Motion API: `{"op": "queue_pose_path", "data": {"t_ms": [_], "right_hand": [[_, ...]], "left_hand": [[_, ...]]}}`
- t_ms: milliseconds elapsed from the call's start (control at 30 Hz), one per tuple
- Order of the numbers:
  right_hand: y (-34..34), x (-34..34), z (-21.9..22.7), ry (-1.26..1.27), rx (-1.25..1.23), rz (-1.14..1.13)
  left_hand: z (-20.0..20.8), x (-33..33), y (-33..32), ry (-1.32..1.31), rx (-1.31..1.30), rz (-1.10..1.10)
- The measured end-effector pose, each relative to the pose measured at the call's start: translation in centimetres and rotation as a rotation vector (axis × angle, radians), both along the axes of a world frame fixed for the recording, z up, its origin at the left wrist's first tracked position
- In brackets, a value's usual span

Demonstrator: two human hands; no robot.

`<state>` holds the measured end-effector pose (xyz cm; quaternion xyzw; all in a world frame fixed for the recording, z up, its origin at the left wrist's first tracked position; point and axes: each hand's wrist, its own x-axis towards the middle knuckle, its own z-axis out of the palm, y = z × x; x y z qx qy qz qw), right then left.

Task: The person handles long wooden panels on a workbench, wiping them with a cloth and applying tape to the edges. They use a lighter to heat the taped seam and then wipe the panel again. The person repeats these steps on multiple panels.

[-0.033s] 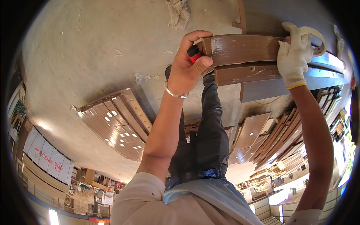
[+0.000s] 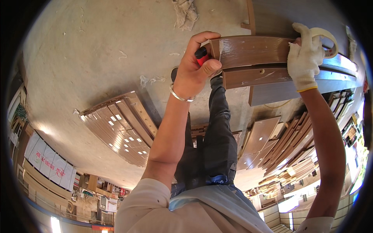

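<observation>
My bare left hand (image 2: 196, 72), a silver bangle at its wrist, is closed round the left end of a long brown board (image 2: 252, 50). A red object with a black end (image 2: 201, 55) is tucked in that palm; its kind is unclear. Thin clear film clings to the board's end. Farther right, my right hand (image 2: 305, 64), in a white knit glove, grips the same board, its fingers partly hidden. A roll of pale tape (image 2: 330, 37) hangs at the gloved fingers. Just below and nearer me lies a second brown board (image 2: 252, 77), touched by the glove's edge.
A grey-brown panel (image 2: 272, 93) lies under the boards, and a dark panel (image 2: 287, 19) stands at the far right. Left of my legs is a stack of film-wrapped brown panels (image 2: 116, 128). More brown boards (image 2: 287, 136) lie at the right. A crumpled rag (image 2: 185, 14) rests on the concrete floor.
</observation>
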<state>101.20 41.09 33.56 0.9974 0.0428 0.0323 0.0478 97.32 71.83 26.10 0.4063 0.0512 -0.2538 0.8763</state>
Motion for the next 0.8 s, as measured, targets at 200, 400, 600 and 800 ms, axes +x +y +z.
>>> {"op": "queue_pose_path", "data": {"t_ms": [200, 400, 600, 800], "right_hand": [[0.1, 0.0, 0.0, 0.023, 0.011, -0.024], [0.1, -0.1, -0.1, -0.009, 0.012, 0.001], [0.2, -0.2, -0.2, -0.023, 0.008, -0.006], [0.2, -0.4, -0.1, -0.032, 0.007, 0.004]], "left_hand": [[-0.3, 0.3, 0.9, -0.018, -0.046, -0.068], [0.2, 0.9, 0.5, -0.069, 0.111, 0.030], [0.7, 1.6, 0.1, -0.054, 0.088, 0.075], [1.4, 1.7, -0.3, 0.008, 0.154, 0.120]]}}
